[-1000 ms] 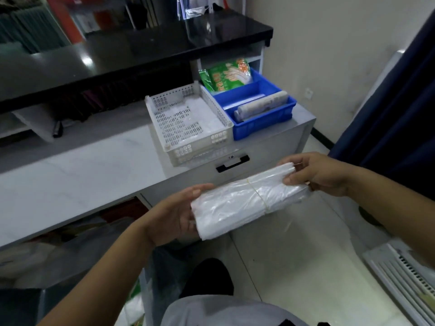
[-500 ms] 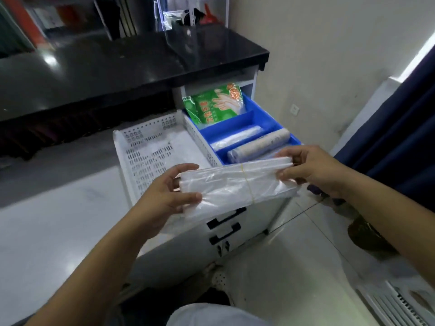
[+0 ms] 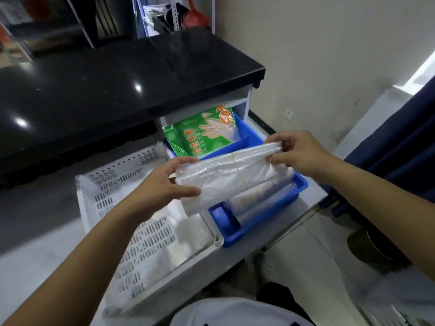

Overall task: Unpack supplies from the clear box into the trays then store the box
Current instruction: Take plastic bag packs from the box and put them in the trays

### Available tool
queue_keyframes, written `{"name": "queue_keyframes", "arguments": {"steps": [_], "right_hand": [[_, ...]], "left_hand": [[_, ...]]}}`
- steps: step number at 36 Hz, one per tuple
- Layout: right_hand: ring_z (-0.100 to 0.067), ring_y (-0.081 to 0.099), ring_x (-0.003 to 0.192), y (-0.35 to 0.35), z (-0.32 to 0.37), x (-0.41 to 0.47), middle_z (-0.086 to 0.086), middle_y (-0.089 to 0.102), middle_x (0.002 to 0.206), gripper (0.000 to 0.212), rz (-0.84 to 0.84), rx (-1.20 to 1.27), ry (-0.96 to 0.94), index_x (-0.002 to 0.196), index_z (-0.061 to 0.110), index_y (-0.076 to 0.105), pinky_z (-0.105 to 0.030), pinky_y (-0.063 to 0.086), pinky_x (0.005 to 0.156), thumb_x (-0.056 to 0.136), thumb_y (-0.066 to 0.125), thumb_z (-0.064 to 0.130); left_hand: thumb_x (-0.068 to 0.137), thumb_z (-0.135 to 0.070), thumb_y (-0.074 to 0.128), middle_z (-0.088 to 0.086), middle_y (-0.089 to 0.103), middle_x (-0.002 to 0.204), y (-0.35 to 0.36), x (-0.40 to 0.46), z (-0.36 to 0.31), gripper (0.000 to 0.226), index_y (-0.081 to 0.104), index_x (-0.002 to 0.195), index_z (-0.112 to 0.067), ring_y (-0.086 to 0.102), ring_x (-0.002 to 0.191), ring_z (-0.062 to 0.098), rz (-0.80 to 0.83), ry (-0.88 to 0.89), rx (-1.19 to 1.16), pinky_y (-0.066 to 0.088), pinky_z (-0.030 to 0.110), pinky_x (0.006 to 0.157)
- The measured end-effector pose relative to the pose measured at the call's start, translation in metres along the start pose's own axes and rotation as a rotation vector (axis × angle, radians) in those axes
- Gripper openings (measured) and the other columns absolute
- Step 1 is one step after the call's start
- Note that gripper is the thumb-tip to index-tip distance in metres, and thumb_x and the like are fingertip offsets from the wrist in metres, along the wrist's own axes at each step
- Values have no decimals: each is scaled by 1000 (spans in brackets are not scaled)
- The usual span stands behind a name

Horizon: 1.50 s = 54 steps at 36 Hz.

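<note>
- Both hands grip one bundle of clear plastic bags (image 3: 231, 178): left hand (image 3: 162, 187) clamps its near end, right hand (image 3: 297, 155) pinches the far end.
- Bundle hangs over the blue tray (image 3: 226, 225), just above the rolls (image 3: 261, 203) inside.
- White perforated tray (image 3: 131, 222) sits alongside on the bench (image 3: 28, 262).

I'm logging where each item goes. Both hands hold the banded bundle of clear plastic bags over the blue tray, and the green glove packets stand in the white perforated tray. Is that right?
Not quite. In the head view the green glove packets stand in the back of the blue tray, not the white perforated tray. The rest holds: the left hand and right hand hold the banded bundle of clear plastic bags over the blue tray.
</note>
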State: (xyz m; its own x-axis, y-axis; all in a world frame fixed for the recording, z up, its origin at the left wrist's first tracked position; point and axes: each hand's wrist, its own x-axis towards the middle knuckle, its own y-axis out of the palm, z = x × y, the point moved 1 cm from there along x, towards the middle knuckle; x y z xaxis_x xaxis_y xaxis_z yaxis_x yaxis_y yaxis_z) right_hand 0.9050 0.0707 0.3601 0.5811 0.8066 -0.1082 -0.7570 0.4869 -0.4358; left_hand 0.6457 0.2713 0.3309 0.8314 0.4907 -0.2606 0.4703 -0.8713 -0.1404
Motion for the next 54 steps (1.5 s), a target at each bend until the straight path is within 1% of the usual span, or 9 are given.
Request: {"name": "queue_keyframes", "arguments": {"steps": [7, 15, 20, 26, 31, 36, 40, 48, 54], "right_hand": [[-10, 67, 78, -8, -4, 82, 8, 71, 84, 32, 110, -86, -142, 88, 30, 74, -25, 55, 73, 76, 78, 1], [0, 56, 81, 0, -30, 148, 10, 64, 96, 24, 214, -471, -367, 107, 26, 70, -13, 38, 68, 85, 75, 17], [-24, 59, 100, 2, -57, 171, -6, 70, 113, 30, 244, -779, -504, 121, 20, 67, -41, 47, 89, 92, 63, 24], [-27, 54, 106, 1, -86, 187, -1, 70, 95, 23, 231, -966, -594, 112, 23, 68, -41, 29, 96, 90, 61, 21], [-30, 51, 119, 9, -101, 182, -4, 73, 104, 18, 270, -1060, -653, 109, 21, 67, -48, 24, 107, 93, 59, 22], [-27, 46, 125, 18, -104, 180, 2, 68, 120, 30, 302, -1103, -683, 125, 25, 60, -47, 17, 111, 96, 54, 25], [-25, 51, 118, 22, -103, 186, 2, 69, 113, 28, 286, -1111, -691, 124, 24, 60, -46, 18, 110, 97, 51, 23], [-26, 45, 104, 27, -84, 204, -8, 61, 104, 21, 480, -1119, -538, 113, 22, 59, -41, 26, 95, 97, 46, 18], [-26, 45, 105, 28, -74, 213, -7, 58, 114, 26, 595, -1043, -435, 122, 25, 60, -40, 25, 95, 101, 45, 22]], "left_hand": [[68, 1, 83, -1, 72, 108, -9, 48, -9, 62, 69, 112, -40, 72, 91, 18, -143, 7, 102, 57, 26, 70], [72, 0, 76, -10, 70, 94, 12, 87, -2, 49, 67, 104, -37, 65, 79, 3, -323, -1, 444, 53, 23, 69], [81, -9, 68, -1, 58, 126, 37, 109, 16, 52, 60, 131, -24, 57, 110, 18, -466, -48, 740, 47, 31, 95], [89, -8, 56, -1, 55, 121, 60, 125, 32, 49, 54, 135, -25, 60, 94, 26, -505, -76, 950, 49, 34, 71], [91, -5, 49, 5, 59, 128, 73, 134, 47, 52, 47, 141, -21, 57, 108, 29, -437, -165, 1155, 46, 35, 83], [91, -17, 55, 5, 61, 130, 82, 135, 52, 52, 46, 141, -20, 54, 116, 29, -446, -96, 1179, 43, 37, 94], [91, -11, 57, 5, 64, 125, 81, 139, 48, 46, 53, 136, -20, 58, 110, 30, -465, -20, 1147, 46, 39, 90], [96, -18, 53, 4, 60, 137, 59, 151, 39, 45, 51, 140, -29, 59, 118, 28, -308, -234, 959, 50, 34, 91], [95, -16, 56, 5, 60, 137, 57, 148, 38, 44, 54, 138, -22, 57, 119, 28, -342, -208, 886, 49, 35, 94]]}}
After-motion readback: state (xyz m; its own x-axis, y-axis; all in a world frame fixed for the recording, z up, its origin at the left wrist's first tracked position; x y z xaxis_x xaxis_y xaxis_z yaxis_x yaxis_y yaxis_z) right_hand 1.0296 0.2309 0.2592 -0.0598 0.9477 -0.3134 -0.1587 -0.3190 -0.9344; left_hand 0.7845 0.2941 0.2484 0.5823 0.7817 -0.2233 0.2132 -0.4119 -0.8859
